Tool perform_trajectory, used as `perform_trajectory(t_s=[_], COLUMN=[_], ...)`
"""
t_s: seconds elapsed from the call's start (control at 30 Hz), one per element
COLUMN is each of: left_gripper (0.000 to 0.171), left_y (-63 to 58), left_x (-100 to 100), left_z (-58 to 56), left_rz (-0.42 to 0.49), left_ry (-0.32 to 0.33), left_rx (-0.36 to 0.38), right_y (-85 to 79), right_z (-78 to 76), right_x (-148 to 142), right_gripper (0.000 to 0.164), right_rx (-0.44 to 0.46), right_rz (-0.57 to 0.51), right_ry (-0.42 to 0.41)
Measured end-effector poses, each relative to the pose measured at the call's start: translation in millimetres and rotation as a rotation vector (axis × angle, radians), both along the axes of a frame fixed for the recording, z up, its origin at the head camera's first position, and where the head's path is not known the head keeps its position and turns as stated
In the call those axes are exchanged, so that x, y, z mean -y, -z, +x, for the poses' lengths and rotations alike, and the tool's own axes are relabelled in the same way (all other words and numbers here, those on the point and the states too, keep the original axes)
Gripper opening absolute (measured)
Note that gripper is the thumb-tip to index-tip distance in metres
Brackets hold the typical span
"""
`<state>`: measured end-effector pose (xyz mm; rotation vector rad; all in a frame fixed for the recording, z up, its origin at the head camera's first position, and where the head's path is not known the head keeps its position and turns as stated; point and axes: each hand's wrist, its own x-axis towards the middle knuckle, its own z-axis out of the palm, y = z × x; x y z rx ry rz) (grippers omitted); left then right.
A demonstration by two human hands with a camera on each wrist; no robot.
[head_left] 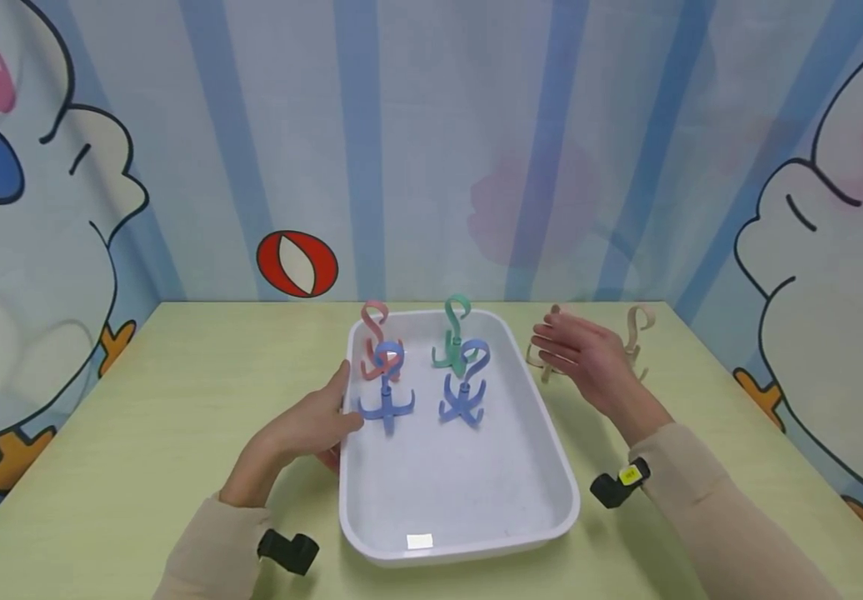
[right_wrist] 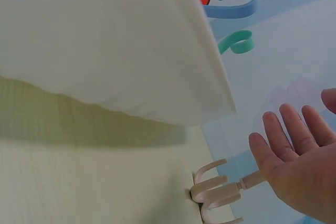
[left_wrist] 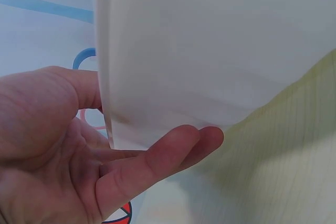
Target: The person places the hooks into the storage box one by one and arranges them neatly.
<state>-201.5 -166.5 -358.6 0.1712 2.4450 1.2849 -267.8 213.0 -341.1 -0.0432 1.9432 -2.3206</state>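
Observation:
A white plastic tray [head_left: 461,492] stands in the middle of the head view. Inside its far half are a pink swivel hook [head_left: 379,358], a green one [head_left: 456,346] and two blue ones, the left blue hook [head_left: 386,404] and the right blue hook [head_left: 464,398]. My left hand [head_left: 311,425] grips the tray's left side, thumb over the rim and fingers against the outer wall, as the left wrist view shows. My right hand [head_left: 589,358] is apart from the tray's right side, fingers extended. Behind it, partly hidden, are a beige hook [head_left: 634,333] and a second beige hook [head_left: 546,367].
The pale green-yellow table [head_left: 236,358] extends on both sides of the tray. A striped blue cloth backdrop [head_left: 431,150] with cartoon figures stands along the back and sides. In the right wrist view, a shadow falls on the table beneath the tray's edge.

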Motion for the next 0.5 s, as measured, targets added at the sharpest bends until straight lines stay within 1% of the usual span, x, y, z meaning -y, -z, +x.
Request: perform_trajectory(t_s=[0.1, 0.3, 0.43, 0.5], left_gripper=[0.098, 0.098, 0.098, 0.098], left_y=[0.0, 0.7, 1.7, 1.9], left_x=[0, 0, 0, 1], left_z=[0.1, -0.4, -0.9, -0.9], left_rz=[-0.004, -0.008, -0.007, -0.001], left_ry=[-0.003, -0.001, -0.001, 0.000], left_rx=[0.004, 0.003, -0.001, -0.001], right_y=[1.7, 6.5, 10.8, 12.7], right_z=[1.4, 3.0, 3.0, 2.7], right_x=[-2, -7, -9, -10], right_gripper=[0.025, 0.027, 0.016, 0.014], right_rx=[-0.006, 0.004, 0.003, 0.006], right_rz=[0.000, -0.010, -0.018, -0.024], right_ry=[0.014, 0.060, 0.093, 0.108])
